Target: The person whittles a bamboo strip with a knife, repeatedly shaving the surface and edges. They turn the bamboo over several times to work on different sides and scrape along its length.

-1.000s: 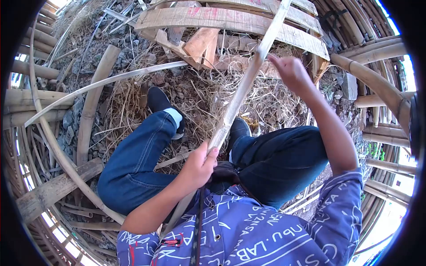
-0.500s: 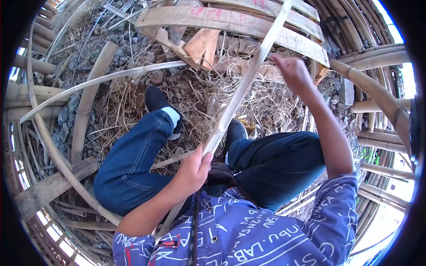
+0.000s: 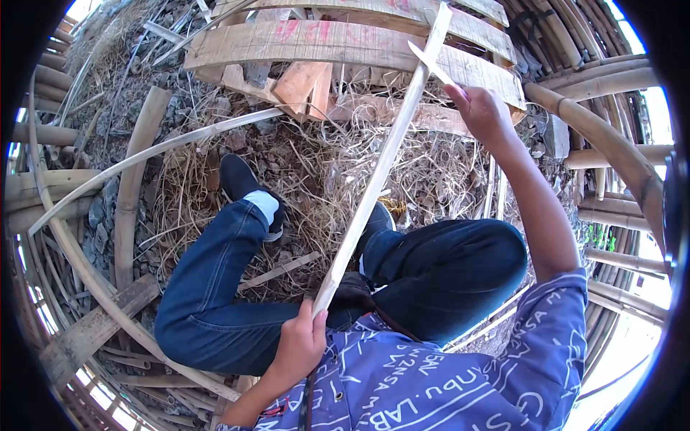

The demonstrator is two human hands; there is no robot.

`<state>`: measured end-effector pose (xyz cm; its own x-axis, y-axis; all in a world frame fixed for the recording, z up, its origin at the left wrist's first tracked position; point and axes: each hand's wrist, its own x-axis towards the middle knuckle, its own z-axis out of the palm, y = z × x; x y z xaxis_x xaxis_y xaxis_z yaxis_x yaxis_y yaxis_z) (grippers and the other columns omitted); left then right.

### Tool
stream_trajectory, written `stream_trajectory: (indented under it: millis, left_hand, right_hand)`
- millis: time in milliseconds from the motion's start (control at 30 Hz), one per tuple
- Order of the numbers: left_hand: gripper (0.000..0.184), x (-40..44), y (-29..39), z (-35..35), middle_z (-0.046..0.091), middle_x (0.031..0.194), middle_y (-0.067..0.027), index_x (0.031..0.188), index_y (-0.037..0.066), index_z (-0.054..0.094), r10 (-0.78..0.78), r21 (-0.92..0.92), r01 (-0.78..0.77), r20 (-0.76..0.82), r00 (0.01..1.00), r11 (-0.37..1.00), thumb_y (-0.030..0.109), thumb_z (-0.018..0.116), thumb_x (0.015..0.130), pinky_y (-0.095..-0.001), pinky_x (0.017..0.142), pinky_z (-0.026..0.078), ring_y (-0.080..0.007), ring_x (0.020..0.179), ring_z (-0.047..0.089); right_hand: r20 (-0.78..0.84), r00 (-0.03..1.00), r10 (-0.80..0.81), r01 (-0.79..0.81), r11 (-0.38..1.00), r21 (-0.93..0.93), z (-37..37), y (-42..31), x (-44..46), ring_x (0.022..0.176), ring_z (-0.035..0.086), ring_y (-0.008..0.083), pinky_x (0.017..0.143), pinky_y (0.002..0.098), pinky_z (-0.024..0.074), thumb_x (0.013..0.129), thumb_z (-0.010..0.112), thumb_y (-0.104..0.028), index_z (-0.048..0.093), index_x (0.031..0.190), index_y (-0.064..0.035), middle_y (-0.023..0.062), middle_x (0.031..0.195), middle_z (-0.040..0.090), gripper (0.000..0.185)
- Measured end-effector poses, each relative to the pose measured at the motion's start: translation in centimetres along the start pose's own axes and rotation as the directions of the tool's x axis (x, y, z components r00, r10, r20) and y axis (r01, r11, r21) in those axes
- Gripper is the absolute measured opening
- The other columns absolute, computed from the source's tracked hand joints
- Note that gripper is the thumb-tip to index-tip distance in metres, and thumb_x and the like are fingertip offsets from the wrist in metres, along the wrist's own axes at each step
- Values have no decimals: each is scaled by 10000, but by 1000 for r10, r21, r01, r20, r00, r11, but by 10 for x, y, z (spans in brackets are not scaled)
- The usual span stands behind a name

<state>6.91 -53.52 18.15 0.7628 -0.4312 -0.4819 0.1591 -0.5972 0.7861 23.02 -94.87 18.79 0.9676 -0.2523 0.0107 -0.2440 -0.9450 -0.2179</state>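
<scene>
A long pale bamboo strip slants up from my lap, its far end over the wooden slats. My left hand is closed round its lower end, near my waist. In my right hand is a knife, its handle mostly hidden by the fingers. The pale blade points up and left, crossing the strip close to its far end. Whether the blade touches the strip I cannot tell.
A wooden slatted crate lies ahead, above ground covered in shavings. A thin curved strip and a bamboo pole are at the left. Bamboo rails line the right side. My bent legs flank the strip.
My left hand has drawn lower, toward my waist, along with the strip's lower end. The knife blade now shows clearly across the strip; earlier it was hard to make out.
</scene>
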Motion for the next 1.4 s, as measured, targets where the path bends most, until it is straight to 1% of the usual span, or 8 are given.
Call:
stream_trajectory:
  millis: [200,333,433,800,867,1033,1200,1400]
  left_hand:
    - [156,-18,-20,-23,540,598,-240,934,-24,497,-102,65,103,-28,994,993,130,520,940,-454,483,422,-435,605,594]
    - [235,-19,-44,-25,525,529,-85,818,-23,561,-169,-219,177,53,984,960,167,531,955,-317,435,395,-181,446,545]
    - [287,-11,-35,-23,514,537,-8,769,-7,580,-302,-431,357,194,933,829,201,538,963,-243,424,369,-58,461,477]
    - [343,-13,-38,1,503,534,17,745,11,567,-185,-352,206,94,978,913,278,560,960,-216,433,322,-33,465,432]
    - [339,-21,-35,-1,503,538,20,742,10,571,-154,-312,171,78,985,935,270,560,959,-218,438,322,-34,472,431]
    - [305,-35,-52,-7,537,565,-7,803,-19,610,-257,-327,290,143,956,899,249,579,946,-252,465,380,-50,515,476]
    - [326,-26,-42,-16,518,563,11,783,-13,595,-295,-293,320,127,947,901,260,565,959,-239,461,364,-47,512,444]
    - [348,-23,-47,-2,510,558,13,786,-15,584,-215,-320,249,136,967,914,279,549,969,-242,458,359,-47,511,445]
  right_hand:
    - [162,985,52,-95,959,268,-8,-47,-31,427,539,278,464,382,444,890,533,-571,619,583,-27,128,476,542,630]
    - [183,880,-438,388,886,255,-13,-101,-67,390,521,220,423,367,426,822,685,-469,606,578,-51,75,455,519,490]
    - [348,843,-411,364,911,193,0,-112,-77,431,570,307,441,404,465,837,607,-552,636,599,-73,106,467,540,536]
    - [230,856,-463,467,883,41,25,-85,-71,462,601,280,461,390,488,848,513,-648,646,626,-86,95,489,562,618]
    - [206,973,102,-83,992,-97,26,-61,-34,497,602,319,511,404,495,857,488,-657,640,637,-48,127,511,572,665]
    - [1,1000,27,-27,998,64,1,-17,-20,437,457,277,484,417,393,916,442,-611,577,603,13,121,470,459,711]
    - [359,922,-145,73,976,205,-16,-102,-72,442,529,255,464,373,445,898,610,-396,660,663,-32,129,522,556,436]
    - [448,850,-277,271,959,79,19,-111,-107,448,595,238,444,381,475,852,488,-664,655,629,-104,73,481,558,626]
